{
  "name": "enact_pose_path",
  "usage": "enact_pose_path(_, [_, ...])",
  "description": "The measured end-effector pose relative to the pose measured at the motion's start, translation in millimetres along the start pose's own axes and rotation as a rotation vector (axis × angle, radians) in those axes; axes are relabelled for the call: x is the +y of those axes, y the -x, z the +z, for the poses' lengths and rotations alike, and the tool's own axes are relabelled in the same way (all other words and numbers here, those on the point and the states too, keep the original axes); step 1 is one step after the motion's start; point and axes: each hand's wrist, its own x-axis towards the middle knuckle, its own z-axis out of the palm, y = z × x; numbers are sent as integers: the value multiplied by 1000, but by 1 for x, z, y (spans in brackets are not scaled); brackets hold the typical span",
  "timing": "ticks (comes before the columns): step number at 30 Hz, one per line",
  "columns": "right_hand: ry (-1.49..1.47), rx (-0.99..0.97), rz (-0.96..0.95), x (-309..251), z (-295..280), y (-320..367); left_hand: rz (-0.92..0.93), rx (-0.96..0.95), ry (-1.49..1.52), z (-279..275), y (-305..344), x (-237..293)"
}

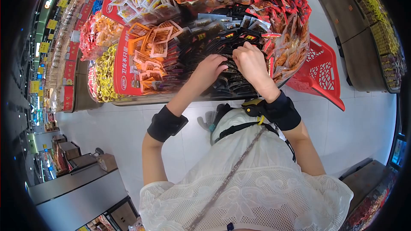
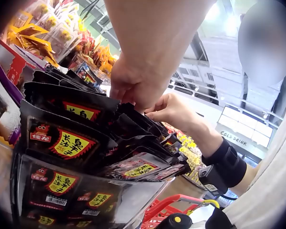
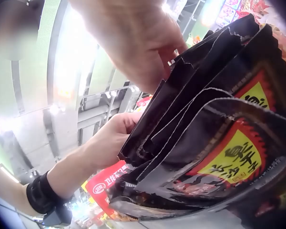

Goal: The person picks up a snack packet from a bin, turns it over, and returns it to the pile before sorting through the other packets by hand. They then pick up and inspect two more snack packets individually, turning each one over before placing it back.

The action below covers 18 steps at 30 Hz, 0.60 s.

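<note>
Our left hand (image 1: 208, 72) and right hand (image 1: 250, 63) bend their fingers at the black packets (image 1: 229, 81) (pinching any, we can't tell); none is lifted clear.

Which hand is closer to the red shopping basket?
Right. The right hand is over the black packets, on the side toward the basket; the left hand is beyond it, farther from the basket.

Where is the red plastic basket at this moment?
In the head view, the red plastic basket is on the person's right, just beyond the right end of the snack display, beside the clear bags of orange snacks.
</note>
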Motion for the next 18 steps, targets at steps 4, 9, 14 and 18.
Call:
enact_pose_path(4, [-94,0,31,2,-5,0,-2,-2,-17,-1,0,1])
enact_pose_path(9, [-377,200,246,24,-56,0,46,96,-42,-1,4,2])
enact_pose_path(14, [-336,140,362,58,-76,29,56,184,-50,-14,-1,16])
enact_pose_path(18, [-364,80,358,61,-69,49,181,162,-103,-12,-17,35])
